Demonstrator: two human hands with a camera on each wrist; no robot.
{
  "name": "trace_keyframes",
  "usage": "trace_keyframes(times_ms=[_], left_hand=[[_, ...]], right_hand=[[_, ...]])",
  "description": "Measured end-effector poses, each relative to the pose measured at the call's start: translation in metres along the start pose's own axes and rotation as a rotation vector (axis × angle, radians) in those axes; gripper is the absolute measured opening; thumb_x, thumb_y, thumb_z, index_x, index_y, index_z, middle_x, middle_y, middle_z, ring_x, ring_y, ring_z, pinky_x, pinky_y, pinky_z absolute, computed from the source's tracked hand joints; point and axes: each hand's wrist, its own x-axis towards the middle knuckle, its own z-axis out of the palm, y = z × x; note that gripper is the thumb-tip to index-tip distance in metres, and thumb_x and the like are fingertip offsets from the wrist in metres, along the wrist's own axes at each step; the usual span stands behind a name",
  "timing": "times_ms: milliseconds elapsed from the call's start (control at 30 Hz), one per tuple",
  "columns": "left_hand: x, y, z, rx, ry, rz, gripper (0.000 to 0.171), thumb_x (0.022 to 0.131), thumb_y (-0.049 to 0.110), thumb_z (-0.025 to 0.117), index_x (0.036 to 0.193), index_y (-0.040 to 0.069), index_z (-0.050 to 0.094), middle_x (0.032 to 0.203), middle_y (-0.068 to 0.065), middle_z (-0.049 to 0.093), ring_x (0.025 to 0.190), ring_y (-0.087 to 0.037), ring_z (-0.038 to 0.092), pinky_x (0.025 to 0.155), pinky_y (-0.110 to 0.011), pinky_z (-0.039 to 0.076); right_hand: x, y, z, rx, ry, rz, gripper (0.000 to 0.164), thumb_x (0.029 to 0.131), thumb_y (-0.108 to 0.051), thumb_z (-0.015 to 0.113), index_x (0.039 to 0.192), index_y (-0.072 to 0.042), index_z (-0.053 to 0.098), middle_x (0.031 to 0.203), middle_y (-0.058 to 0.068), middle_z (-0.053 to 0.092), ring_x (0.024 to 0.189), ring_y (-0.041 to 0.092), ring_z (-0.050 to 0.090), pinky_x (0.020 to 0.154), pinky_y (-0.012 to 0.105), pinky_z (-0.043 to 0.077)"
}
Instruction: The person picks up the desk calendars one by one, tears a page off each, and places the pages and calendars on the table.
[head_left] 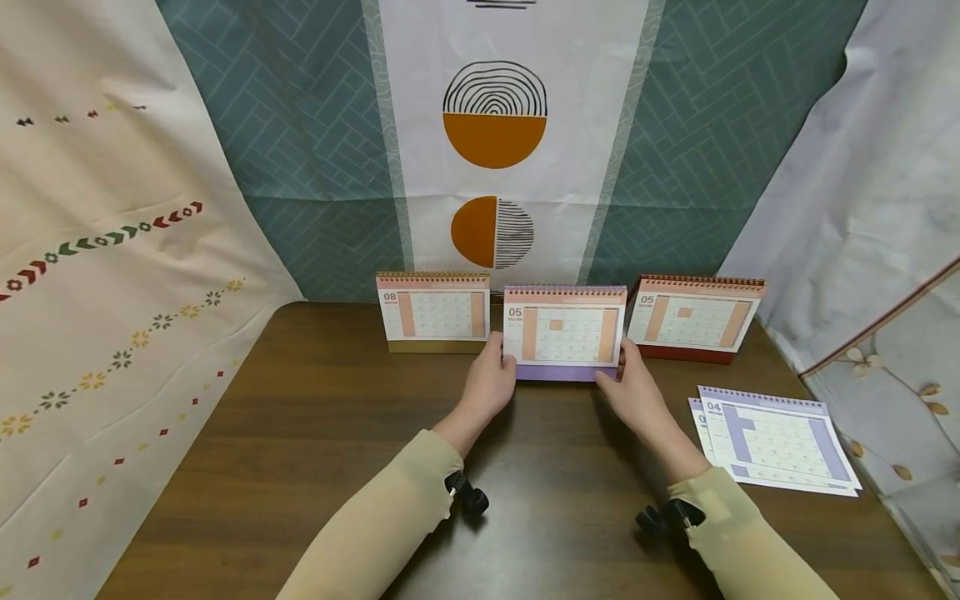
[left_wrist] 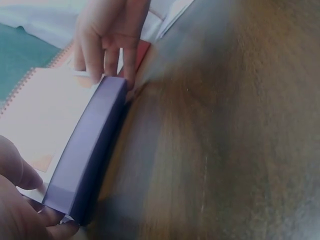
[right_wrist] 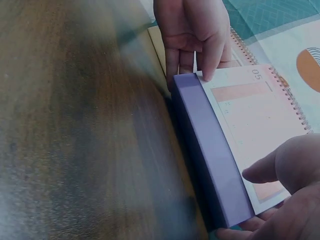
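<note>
The left grip (head_left: pixel 486 385) pinches the lower left corner of the purple-based calendar (head_left: pixel 566 335), thumb on the page; the calendar sits between both grips, probably light, its base stiff, its pages easily creased, so best held by the base ends; the right grip (head_left: pixel 636 393) pinches the lower right corner. Left of and behind the left grip stands a gold-based calendar (head_left: pixel 441 317); close behind the right grip, a red-based calendar (head_left: pixel 693 321) leaves little room; farther right, loose sheets (head_left: pixel 780 442) lie on the bench (head_left: pixel 322 467)
</note>
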Motion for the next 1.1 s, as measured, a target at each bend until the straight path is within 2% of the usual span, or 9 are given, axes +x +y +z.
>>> trace_keyframes(times_ms=[67, 133, 300, 400, 667, 833, 1000, 1100], left_hand=[[-0.001, 0.006, -0.002, -0.011, -0.019, -0.032, 0.033, 0.112, 0.010, 0.051, 0.144, 0.003, 0.053, 0.136, -0.021, 0.070, 0.115, -0.034, 0.069, 0.100, -0.054, 0.055], [0.001, 0.005, -0.001, -0.006, -0.024, -0.046, 0.037, 0.113, 0.012, 0.050, 0.149, 0.003, 0.050, 0.140, -0.024, 0.069, 0.119, -0.036, 0.069, 0.103, -0.055, 0.054], [0.028, -0.034, 0.024, 0.072, 0.001, -0.046, 0.042, 0.114, 0.019, 0.053, 0.154, 0.007, 0.047, 0.139, -0.021, 0.071, 0.118, -0.033, 0.070, 0.099, -0.051, 0.056], [0.035, -0.041, 0.028, 0.073, -0.004, -0.067, 0.040, 0.114, 0.019, 0.055, 0.153, 0.009, 0.048, 0.137, -0.019, 0.072, 0.119, -0.033, 0.070, 0.100, -0.052, 0.056], [0.042, -0.034, 0.033, 0.095, 0.008, -0.104, 0.039, 0.115, 0.017, 0.053, 0.152, 0.009, 0.047, 0.134, -0.022, 0.073, 0.118, -0.037, 0.071, 0.099, -0.054, 0.057], [0.050, -0.032, 0.037, 0.114, -0.006, -0.124, 0.040, 0.113, 0.012, 0.050, 0.152, 0.006, 0.043, 0.118, -0.021, 0.075, 0.103, -0.035, 0.073, 0.092, -0.053, 0.057], [0.057, -0.032, 0.040, 0.136, -0.034, -0.146, 0.054, 0.107, 0.005, 0.052, 0.159, 0.002, 0.037, 0.101, -0.015, 0.072, 0.086, -0.028, 0.069, 0.083, -0.051, 0.057], [0.061, -0.033, 0.043, 0.126, -0.052, -0.160, 0.065, 0.105, 0.003, 0.054, 0.165, 0.000, 0.029, 0.100, -0.017, 0.073, 0.081, -0.029, 0.069, 0.079, -0.051, 0.058]], right_hand=[[0.002, 0.000, 0.000, -0.010, -0.014, -0.004, 0.086, 0.111, -0.014, 0.063, 0.174, 0.002, 0.007, 0.166, 0.037, 0.036, 0.152, 0.051, 0.041, 0.119, 0.066, 0.037], [0.004, -0.001, 0.000, -0.016, -0.023, -0.006, 0.089, 0.111, -0.015, 0.063, 0.174, 0.001, 0.003, 0.171, 0.036, 0.030, 0.155, 0.051, 0.036, 0.122, 0.065, 0.034], [0.007, -0.003, 0.001, -0.036, -0.054, 0.008, 0.095, 0.111, -0.018, 0.063, 0.174, 0.000, -0.005, 0.176, 0.035, 0.019, 0.161, 0.050, 0.027, 0.126, 0.065, 0.027], [0.009, -0.002, 0.001, -0.040, -0.070, 0.013, 0.097, 0.112, -0.020, 0.063, 0.174, -0.002, -0.009, 0.177, 0.035, 0.015, 0.162, 0.050, 0.024, 0.127, 0.065, 0.025], [0.017, -0.001, 0.000, -0.015, -0.066, -0.011, 0.095, 0.111, -0.018, 0.063, 0.175, -0.002, -0.006, 0.177, 0.034, 0.016, 0.163, 0.049, 0.022, 0.127, 0.065, 0.024], [0.022, -0.002, 0.002, -0.021, -0.059, -0.014, 0.094, 0.111, -0.017, 0.062, 0.174, 0.002, -0.006, 0.178, 0.034, 0.011, 0.164, 0.048, 0.017, 0.129, 0.063, 0.021], [0.027, -0.001, 0.002, -0.030, -0.062, 0.012, 0.094, 0.112, -0.018, 0.061, 0.173, 0.004, -0.006, 0.178, 0.035, 0.010, 0.164, 0.048, 0.017, 0.129, 0.062, 0.021], [0.029, -0.001, 0.003, -0.016, -0.063, 0.022, 0.093, 0.111, -0.018, 0.061, 0.172, 0.005, -0.005, 0.178, 0.035, 0.010, 0.164, 0.048, 0.017, 0.129, 0.061, 0.021]])
